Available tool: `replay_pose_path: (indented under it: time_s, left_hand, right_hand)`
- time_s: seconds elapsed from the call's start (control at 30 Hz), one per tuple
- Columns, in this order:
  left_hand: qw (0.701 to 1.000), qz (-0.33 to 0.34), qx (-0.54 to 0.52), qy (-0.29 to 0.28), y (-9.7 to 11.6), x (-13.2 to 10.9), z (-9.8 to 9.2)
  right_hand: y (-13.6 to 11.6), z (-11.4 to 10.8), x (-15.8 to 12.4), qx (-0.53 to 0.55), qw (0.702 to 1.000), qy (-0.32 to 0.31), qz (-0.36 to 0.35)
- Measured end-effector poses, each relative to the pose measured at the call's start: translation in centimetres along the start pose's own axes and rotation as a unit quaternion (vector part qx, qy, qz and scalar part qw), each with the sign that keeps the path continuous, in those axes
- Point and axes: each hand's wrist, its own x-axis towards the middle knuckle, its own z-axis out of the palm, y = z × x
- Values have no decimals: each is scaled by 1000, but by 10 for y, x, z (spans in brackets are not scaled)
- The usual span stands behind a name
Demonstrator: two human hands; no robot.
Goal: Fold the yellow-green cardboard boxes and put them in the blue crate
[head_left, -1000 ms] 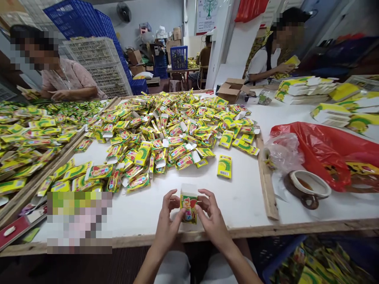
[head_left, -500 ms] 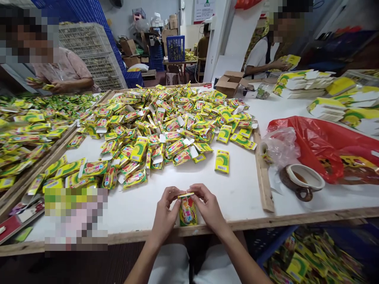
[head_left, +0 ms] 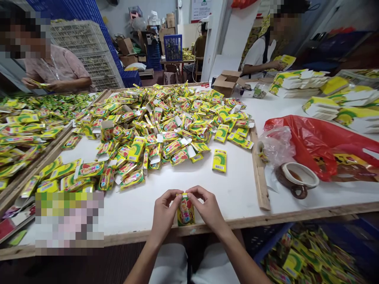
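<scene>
Box (head_left: 186,215) between the fingertips: being pinched at its top by left hand (head_left: 164,211) and right hand (head_left: 207,207), apparently being folded closed, leaving several boxes (head_left: 179,156) with flaps out, not yet sealed, piled beyond the fingers.

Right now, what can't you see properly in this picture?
All in the head view:
Back of the small yellow-green cardboard box: hidden by its printed front; fingers of the left hand and right hand cover parts of its top.
Near end of the blue plastic crate: cut off by the bottom edge.
Underneath the crumpled red plastic bag: the bag hides it.
Small words on the white wall poster: too small.
</scene>
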Motion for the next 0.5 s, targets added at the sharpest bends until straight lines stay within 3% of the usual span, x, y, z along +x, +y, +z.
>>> replay_pose_path:
  time_s: [0.13, 0.23, 0.33, 0.4, 0.43, 0.5]
  left_hand:
    - [999, 35, 21, -14, -6, -8, -1]
    - [993, 68, 99, -12, -8, -5, -14]
    - [957, 126, 245, 94, -8, 13, -53]
    - [895, 144, 381, 182, -9, 31, -87]
    - [863, 128, 443, 207, -11, 40, -103]
    - [816, 86, 537, 199, -15, 54, -126]
  right_hand:
    - [2, 10, -2, 33, 999, -16, -1]
    - [-8, -10, -12, -16, 1000, 11, -7]
    - [-17, -87, -43, -175, 982, 64, 34]
    - [-16, -154, -72, -331, 935, 83, 94]
    - [-14, -184, -85, -397, 904, 118, 110]
    - [-11, -220, -103, -451, 876, 127, 114]
